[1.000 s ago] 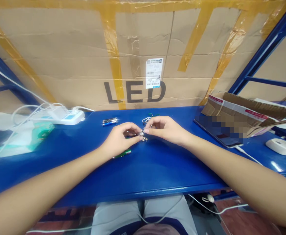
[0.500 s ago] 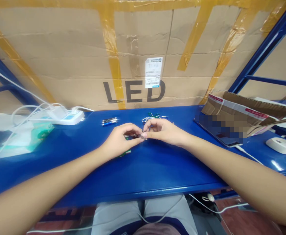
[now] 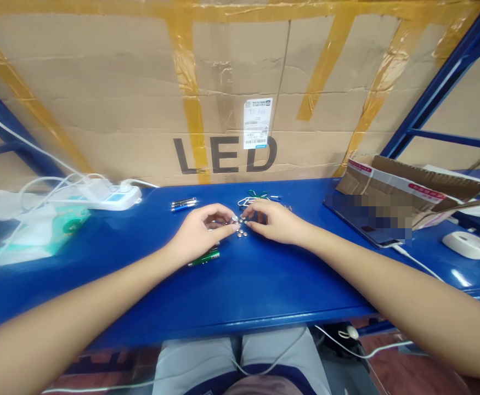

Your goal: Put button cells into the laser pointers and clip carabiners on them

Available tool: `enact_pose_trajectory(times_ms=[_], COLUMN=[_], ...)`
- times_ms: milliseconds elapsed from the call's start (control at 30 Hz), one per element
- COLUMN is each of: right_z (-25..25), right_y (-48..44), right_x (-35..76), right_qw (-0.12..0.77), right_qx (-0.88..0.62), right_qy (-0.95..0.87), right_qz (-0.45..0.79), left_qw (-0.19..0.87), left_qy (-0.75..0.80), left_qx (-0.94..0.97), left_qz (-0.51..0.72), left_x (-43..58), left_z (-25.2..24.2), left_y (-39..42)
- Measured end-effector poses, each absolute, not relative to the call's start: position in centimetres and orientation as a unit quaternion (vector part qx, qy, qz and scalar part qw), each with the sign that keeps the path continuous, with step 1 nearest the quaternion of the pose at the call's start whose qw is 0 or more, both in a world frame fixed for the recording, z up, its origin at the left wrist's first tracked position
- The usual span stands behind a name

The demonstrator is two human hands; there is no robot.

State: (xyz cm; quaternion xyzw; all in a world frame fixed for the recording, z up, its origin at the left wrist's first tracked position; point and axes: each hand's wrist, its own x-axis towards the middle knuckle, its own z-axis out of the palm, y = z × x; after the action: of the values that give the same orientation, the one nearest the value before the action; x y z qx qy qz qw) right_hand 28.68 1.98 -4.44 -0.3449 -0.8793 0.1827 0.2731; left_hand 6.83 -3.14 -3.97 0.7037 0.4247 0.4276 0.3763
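A: What has moved in the head view?

B: The right hand [image 3: 275, 220] has drawn back slightly from the left hand [image 3: 201, 233]; their fingertips met half a second ago.

A: How far along does it look?

B: Midway, I'd judge. The left thumb and forefinger pinch a silvery disc [image 3: 235, 219]; loose round pieces [image 3: 240, 235] remain on the blue table [image 3: 248, 291], just below the fingertips.

A: And the right?

B: Thumb and forefinger slightly parted, nothing visibly held. I can't tell what the left palm hides.

A: Other differences?

B: The green tube [image 3: 204, 258] beside the left hand shows more fully now.
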Motion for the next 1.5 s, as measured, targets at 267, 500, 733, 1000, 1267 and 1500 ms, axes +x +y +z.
enact_pose_trajectory(times_ms=[267, 500, 733, 1000, 1267, 1500], right_z=[-4.54, -4.46, -4.0, -4.04, -3.81, -4.34], right_y=[2.17, 2.01, 1.64, 1.46, 1.43, 1.85], right_x=[28.68, 28.66, 28.64, 28.61, 28.62, 28.92], right_qw=[0.228, 0.202, 0.174, 0.176, 0.16, 0.175], right_qx=[-0.363, -0.377, -0.392, -0.394, -0.39, -0.363], right_qy=[-0.887, -0.887, -0.888, -0.886, -0.891, -0.901], right_qz=[0.169, 0.173, 0.169, 0.173, 0.167, 0.162], left_qw=[0.375, 0.374, 0.371, 0.366, 0.367, 0.372], left_qy=[0.433, 0.43, 0.429, 0.431, 0.434, 0.429], left_qx=[0.701, 0.703, 0.706, 0.709, 0.707, 0.708], left_qz=[0.424, 0.426, 0.424, 0.422, 0.42, 0.42], left_x=[6.84, 6.89, 6.89, 6.91, 6.86, 6.92], left_z=[-3.82, -3.84, -3.96, -3.86, -3.84, -3.86], left_y=[-3.23, -3.11, -2.99, -3.05, -3.14, -3.02])
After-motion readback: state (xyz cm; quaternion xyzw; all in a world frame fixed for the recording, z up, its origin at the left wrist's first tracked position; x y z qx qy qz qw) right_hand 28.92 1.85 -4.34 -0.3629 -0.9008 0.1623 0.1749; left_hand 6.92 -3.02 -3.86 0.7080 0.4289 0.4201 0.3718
